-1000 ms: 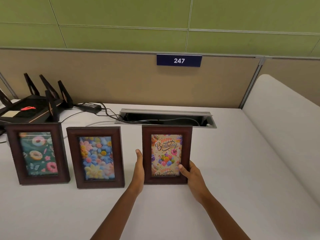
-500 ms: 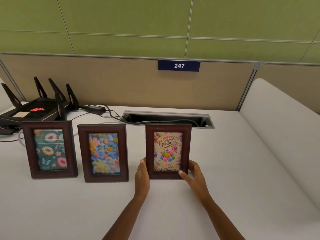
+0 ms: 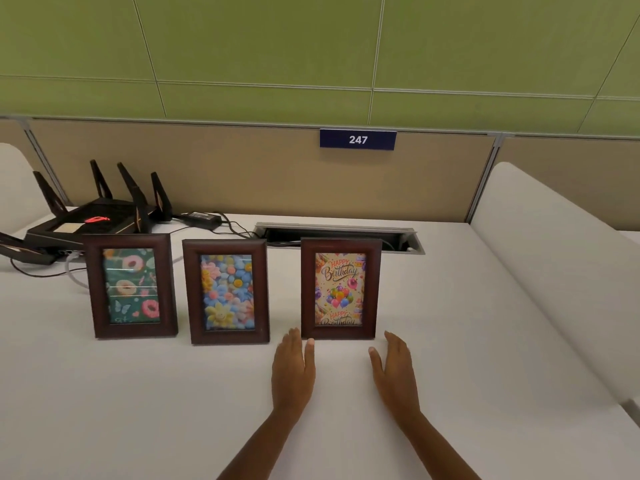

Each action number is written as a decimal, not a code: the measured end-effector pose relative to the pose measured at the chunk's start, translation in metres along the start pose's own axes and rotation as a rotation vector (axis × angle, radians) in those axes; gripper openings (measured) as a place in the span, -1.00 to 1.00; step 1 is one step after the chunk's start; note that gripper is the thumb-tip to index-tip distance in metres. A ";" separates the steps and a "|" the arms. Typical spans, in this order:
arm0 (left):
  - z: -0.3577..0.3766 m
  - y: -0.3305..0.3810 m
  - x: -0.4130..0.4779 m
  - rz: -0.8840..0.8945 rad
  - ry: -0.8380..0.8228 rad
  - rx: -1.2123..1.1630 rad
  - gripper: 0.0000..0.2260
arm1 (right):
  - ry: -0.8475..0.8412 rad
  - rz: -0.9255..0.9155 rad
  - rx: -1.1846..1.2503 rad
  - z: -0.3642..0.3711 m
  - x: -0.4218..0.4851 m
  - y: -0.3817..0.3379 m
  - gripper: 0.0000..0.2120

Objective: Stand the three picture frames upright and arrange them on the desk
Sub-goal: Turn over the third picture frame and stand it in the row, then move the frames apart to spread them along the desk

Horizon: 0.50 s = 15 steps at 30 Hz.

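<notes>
Head view shows the birthday frame (image 3: 341, 289) upright, long axis vertical, facing the person, just beyond the flat, empty left hand (image 3: 293, 368) and right hand (image 3: 394, 370) on the white desk (image 3: 138, 403).

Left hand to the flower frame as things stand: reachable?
Probably yes. The left hand lies open on the desk, just right of the flower frame, with nothing between them.

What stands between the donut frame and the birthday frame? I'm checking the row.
The flower frame, upright in the head view, apart from the donut frame and birthday frame.
</notes>
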<state>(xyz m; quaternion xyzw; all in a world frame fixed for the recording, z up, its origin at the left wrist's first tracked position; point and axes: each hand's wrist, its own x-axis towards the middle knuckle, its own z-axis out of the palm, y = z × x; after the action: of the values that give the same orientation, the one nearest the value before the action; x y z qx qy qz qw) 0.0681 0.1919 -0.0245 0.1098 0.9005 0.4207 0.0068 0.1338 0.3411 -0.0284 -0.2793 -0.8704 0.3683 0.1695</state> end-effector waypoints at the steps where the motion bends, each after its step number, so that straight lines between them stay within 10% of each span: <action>1: -0.001 -0.003 -0.002 0.026 -0.021 0.067 -0.54 | -0.012 0.003 -0.032 0.001 -0.001 -0.002 -0.52; 8: -0.036 -0.010 -0.014 0.303 -0.065 0.369 -0.18 | 0.038 -0.107 -0.152 0.014 -0.011 -0.029 -0.51; 15: -0.105 -0.016 0.006 0.513 -0.016 0.427 -0.44 | 0.266 -0.384 -0.054 0.036 -0.021 -0.107 -0.56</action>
<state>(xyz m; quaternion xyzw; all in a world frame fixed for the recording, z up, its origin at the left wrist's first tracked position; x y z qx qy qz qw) 0.0483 0.1039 0.0316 0.3350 0.9113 0.2095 -0.1156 0.0930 0.2474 0.0240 -0.1593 -0.8872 0.2659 0.3419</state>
